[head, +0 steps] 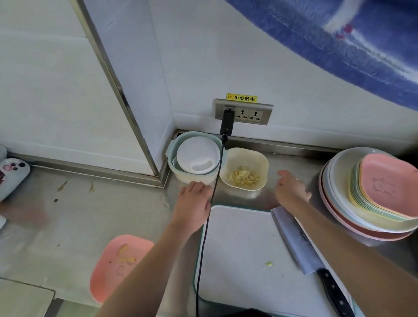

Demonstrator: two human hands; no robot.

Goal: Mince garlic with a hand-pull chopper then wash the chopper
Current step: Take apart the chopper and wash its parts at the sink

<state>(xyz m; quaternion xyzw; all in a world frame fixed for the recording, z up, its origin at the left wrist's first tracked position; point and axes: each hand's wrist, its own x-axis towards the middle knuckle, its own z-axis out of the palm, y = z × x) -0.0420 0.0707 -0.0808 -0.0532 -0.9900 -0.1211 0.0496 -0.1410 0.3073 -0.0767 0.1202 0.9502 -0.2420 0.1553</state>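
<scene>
Garlic (244,177) sat chopped in the cream bowl (261,161), beside the chopper (197,157) in the counter's corner. Both hands hovered open, left hand (193,204) nearest; lifting the chopper with 2 hands would steady it.

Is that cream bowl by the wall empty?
No. The cream bowl stands upright with a small heap of pale yellow garlic pieces on its bottom; most of the bowl is unfilled.

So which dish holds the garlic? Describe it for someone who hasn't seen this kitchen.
Find the wall socket with the yellow warning label. Directly below it on the steel counter sits a cream rounded-square bowl. Unlike the round white-lidded chopper beside it, it is open and holds pale garlic pieces.
</scene>
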